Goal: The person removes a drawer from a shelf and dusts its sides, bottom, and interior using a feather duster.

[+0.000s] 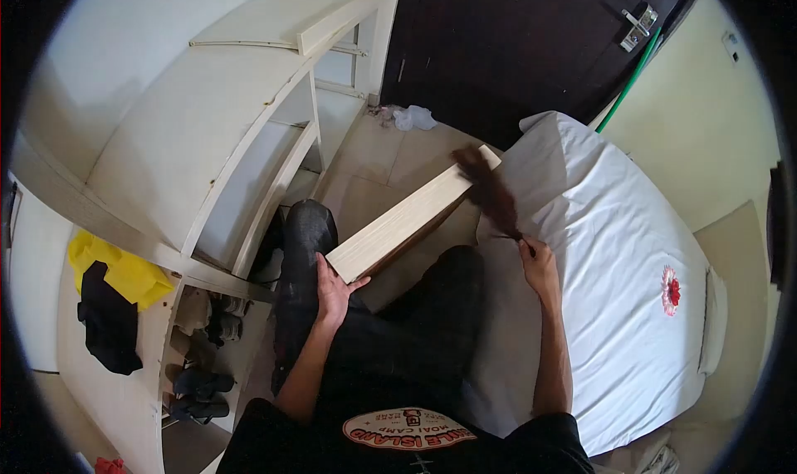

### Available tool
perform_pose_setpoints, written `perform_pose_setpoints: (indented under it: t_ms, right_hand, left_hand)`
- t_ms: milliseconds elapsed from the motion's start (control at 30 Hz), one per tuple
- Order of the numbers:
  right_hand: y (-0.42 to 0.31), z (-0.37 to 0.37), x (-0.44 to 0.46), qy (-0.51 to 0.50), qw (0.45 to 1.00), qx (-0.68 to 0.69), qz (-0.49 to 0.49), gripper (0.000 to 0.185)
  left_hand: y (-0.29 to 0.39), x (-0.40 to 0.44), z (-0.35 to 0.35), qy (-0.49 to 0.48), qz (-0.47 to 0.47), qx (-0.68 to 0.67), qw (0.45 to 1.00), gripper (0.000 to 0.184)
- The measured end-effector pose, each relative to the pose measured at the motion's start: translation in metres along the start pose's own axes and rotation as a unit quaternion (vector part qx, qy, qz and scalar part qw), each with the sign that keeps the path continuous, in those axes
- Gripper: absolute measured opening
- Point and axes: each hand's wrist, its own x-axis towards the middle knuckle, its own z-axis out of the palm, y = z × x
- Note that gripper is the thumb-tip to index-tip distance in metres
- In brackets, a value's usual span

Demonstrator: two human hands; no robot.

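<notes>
A long, pale wooden drawer or box-like board [407,217] slants from above my lap up toward the bed. My left hand [334,294] grips its near end, thumb on one side and fingers at the other. In my right hand [538,265] is the thin handle of a brown feather duster [491,193], closed in the fingers. The duster's feathers lie over or against the far end of the wooden piece; exact contact is hard to tell.
A bed with a white sheet [598,266] stands at the right. White shelving [207,175] with shoes [199,383] below lines the left. Yellow cloth [116,266] and black cloth [108,324] lie there. A plastic bag [413,118] is near the dark door [515,51].
</notes>
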Motion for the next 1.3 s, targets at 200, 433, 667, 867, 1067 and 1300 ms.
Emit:
perform_pose_setpoints:
  t_ms: [200, 433, 667, 867, 1067, 1300]
  right_hand:
    - [0.014, 0.011, 0.0, 0.023, 0.995, 0.009, -0.098, 0.027]
    - [0.0, 0.006, -0.006, -0.032, 0.999, 0.025, -0.027, 0.027]
    - [0.007, 0.008, -0.01, -0.075, 0.996, 0.054, -0.014, 0.029]
    - [-0.005, 0.001, -0.015, -0.068, 0.996, -0.047, -0.019, 0.027]
    - [-0.019, 0.007, -0.022, 0.004, 1.0, -0.024, -0.006, 0.027]
    - [-0.013, 0.008, -0.027, -0.017, 0.999, -0.015, -0.041, 0.029]
  left_hand:
    - [-0.009, 0.005, -0.01, -0.014, 0.004, -0.014, 1.0, 0.08]
    - [-0.006, 0.005, -0.008, -0.012, -0.004, -0.033, 0.999, 0.08]
    - [-0.005, 0.005, -0.008, -0.022, 0.0, -0.029, 0.999, 0.081]
    - [-0.002, 0.002, -0.004, -0.009, 0.0, -0.026, 1.0, 0.077]
    - [0.001, -0.001, -0.001, -0.005, 0.004, -0.021, 1.0, 0.076]
    - [0.0, 0.0, -0.004, -0.015, 0.014, -0.017, 1.0, 0.079]
